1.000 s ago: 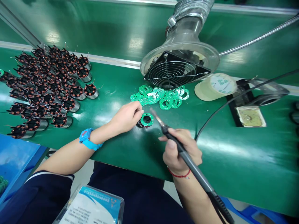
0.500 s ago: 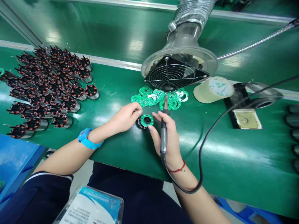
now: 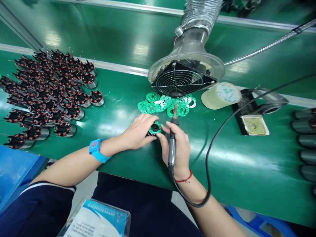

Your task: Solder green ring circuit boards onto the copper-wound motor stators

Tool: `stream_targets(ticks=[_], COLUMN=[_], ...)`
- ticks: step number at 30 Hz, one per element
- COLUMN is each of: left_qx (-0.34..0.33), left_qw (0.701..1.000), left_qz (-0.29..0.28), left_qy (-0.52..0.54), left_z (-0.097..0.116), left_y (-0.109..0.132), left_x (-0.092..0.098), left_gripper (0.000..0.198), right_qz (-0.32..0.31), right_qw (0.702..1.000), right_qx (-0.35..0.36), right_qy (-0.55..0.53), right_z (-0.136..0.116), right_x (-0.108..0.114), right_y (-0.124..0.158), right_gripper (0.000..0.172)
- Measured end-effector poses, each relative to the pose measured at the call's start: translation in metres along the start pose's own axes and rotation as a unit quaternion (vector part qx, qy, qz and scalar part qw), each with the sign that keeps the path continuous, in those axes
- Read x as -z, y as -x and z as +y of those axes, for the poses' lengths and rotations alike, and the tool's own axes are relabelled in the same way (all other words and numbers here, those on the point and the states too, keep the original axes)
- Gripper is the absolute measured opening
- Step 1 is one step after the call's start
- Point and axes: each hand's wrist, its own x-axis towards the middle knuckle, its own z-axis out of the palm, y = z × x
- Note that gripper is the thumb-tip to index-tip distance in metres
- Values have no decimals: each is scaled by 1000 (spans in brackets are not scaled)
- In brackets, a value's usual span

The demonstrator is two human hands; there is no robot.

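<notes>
My left hand [image 3: 139,131] is closed around the left side of a motor stator, thumb in front and fingers behind. On top of the stator lies a green ring-shaped circuit board [image 3: 158,127] with a dark central hole; most of the stator below is hidden. My right hand [image 3: 178,149] holds a soldering iron [image 3: 172,148], its tip pointing away from me, while the thumb and index finger reach to the board's right edge. Just behind the hands lies a pile of green ring boards [image 3: 158,103].
Many wound stators [image 3: 66,87] stand at the left. A fume extractor [image 3: 176,79] hangs over the boards. To its right are a tape roll [image 3: 217,97] and a soldering iron stand with a sponge [image 3: 255,125]. Metal cylinders [image 3: 308,140] line the right edge. The iron's cable [image 3: 209,164] loops over my right forearm.
My left hand has moved right and spread from a pinch beside the stator to a grip around its side. The right hand keeps the soldering iron by the board.
</notes>
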Motion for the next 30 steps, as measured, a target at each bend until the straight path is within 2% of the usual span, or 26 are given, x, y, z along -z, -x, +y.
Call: stream_targets(ticks=[5,8,11,14,17,20,23,27,30], left_qx=[-35,-53,-33,1,25,48,42,15,0], left_qw=[999,996,994,995,994,990,989,998,1000], left_qz=[-15,-9,42,90,102,89,55,24,-7], left_qy=[23,70,96,52,42,102,129,64,-4], left_z=[-8,-12,-12,-9,-5,-7,-10,-7,0], left_y=[-5,-1,6,10,11,8,5,2,0], left_x=[3,2,-3,-9,-12,-10,-5,1,4], left_gripper=[35,51,67,53,41,44,49,69,61], right_qz=[-9,-41,-62,-45,-34,-24,-21,-9,38], right_qw=[1000,998,996,996,997,997,997,996,995], right_qx=[-19,-16,1,-6,-14,-7,6,-16,-48], right_qy=[-23,-55,-63,-76,-74,-71,-76,-86,-83], right_z=[2,7,10,9,6,3,4,7,13], right_x=[-5,-9,-11,-11,-11,-13,-12,5,31], right_y=[4,1,-5,-9,-10,-10,-11,-16,-25], right_gripper=[44,52,46,42,40,39,38,38,37])
